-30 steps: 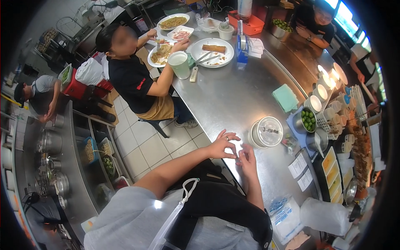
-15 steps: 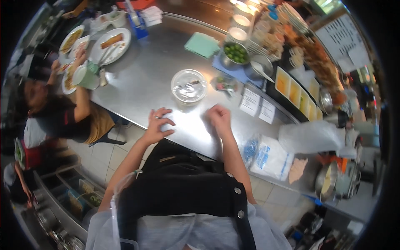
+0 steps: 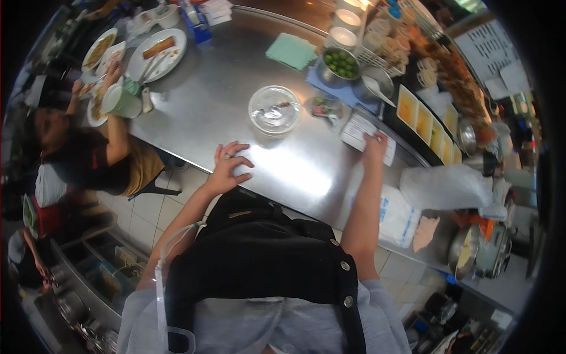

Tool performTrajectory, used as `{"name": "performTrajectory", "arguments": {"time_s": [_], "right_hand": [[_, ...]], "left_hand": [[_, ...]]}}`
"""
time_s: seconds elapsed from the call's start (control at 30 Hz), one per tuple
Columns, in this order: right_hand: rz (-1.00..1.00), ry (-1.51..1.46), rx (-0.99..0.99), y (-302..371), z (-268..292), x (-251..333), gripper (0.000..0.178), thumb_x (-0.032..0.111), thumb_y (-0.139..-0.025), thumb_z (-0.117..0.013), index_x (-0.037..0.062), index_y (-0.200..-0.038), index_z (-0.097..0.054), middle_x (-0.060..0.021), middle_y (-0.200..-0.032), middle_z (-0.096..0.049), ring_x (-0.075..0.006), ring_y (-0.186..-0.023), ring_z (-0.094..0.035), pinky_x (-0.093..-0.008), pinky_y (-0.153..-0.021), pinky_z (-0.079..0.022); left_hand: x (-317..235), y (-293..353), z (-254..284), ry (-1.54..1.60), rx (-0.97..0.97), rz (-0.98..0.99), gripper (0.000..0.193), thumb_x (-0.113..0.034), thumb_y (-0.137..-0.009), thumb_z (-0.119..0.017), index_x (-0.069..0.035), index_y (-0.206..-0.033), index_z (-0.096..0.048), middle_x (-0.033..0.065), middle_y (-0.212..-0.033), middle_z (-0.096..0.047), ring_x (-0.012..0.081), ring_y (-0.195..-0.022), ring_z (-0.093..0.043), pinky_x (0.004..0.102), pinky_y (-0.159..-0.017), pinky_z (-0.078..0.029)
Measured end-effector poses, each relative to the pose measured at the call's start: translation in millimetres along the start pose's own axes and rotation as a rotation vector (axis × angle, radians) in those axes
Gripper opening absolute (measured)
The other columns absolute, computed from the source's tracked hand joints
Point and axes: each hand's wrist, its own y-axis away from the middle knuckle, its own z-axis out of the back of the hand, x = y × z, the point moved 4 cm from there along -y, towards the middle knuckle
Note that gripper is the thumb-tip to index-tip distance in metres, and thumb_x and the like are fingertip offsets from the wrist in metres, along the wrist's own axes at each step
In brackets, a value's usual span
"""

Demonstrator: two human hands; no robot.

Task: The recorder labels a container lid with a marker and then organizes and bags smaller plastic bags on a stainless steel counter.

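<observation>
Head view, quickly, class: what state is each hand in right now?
Left hand: open, fingers spread, resting on the steel counter, holding nothing.
Right hand: on the white paper slip; grip cannot be told.

Steel counter [image 3: 236,100] bears lidded bowl [image 3: 274,110], plates [image 3: 157,47]

I see my own torso in a black apron [image 3: 259,259] with round metal studs along its right strap — over a grey short-sleeved shirt [image 3: 283,324]. A ring sits on my left hand [image 3: 227,168] — arms bare otherwise.
</observation>
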Motion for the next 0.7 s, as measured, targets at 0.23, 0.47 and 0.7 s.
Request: {"name": "performTrajectory", "arguments": {"time_s": [0.23, 0.47, 0.7], "right_hand": [[0.263, -0.449, 0.439, 197, -39, 164, 0.037, -0.005, -0.086, -0.055, -0.0024, -0.122, -0.052, -0.0125, -0.11, -0.059, -0.0174, -0.091, -0.06, -0.0296, -0.081, -0.051], [0.559, 0.011, 1.186, 319, -189, 144, 0.029, 0.0, -0.083, -0.062, 0.0028, -0.112, -0.059, -0.0047, -0.103, -0.054, -0.0077, -0.072, -0.049, -0.0218, -0.064, -0.04], [0.181, -0.078, 0.795, 252, -385, 52, 0.021, 0.015, -0.085, -0.067, 0.0031, -0.101, -0.061, -0.006, -0.105, -0.049, -0.0093, -0.066, -0.053, -0.0229, -0.058, -0.043]], "left_hand": [[-6, 25, 28, 0.648, -0.065, 0.101, 0.02, -0.022, -0.077, -0.074, -0.014, -0.094, -0.066, 0.0087, -0.128, -0.052, 0.0234, -0.127, -0.042, 0.0419, -0.109, -0.025], [-51, 35, 109, 1.116, -0.321, 0.102, 0.03, -0.005, -0.088, -0.062, -0.001, -0.118, -0.056, 0.0064, -0.109, -0.065, 0.013, -0.099, -0.06, 0.0286, -0.089, -0.047], [19, 82, 199, 0.392, -0.594, 0.264, 0.022, -0.007, -0.085, -0.067, 0.003, -0.103, -0.061, 0.0113, -0.094, -0.069, 0.017, -0.084, -0.065, 0.0281, -0.076, -0.048]]}}
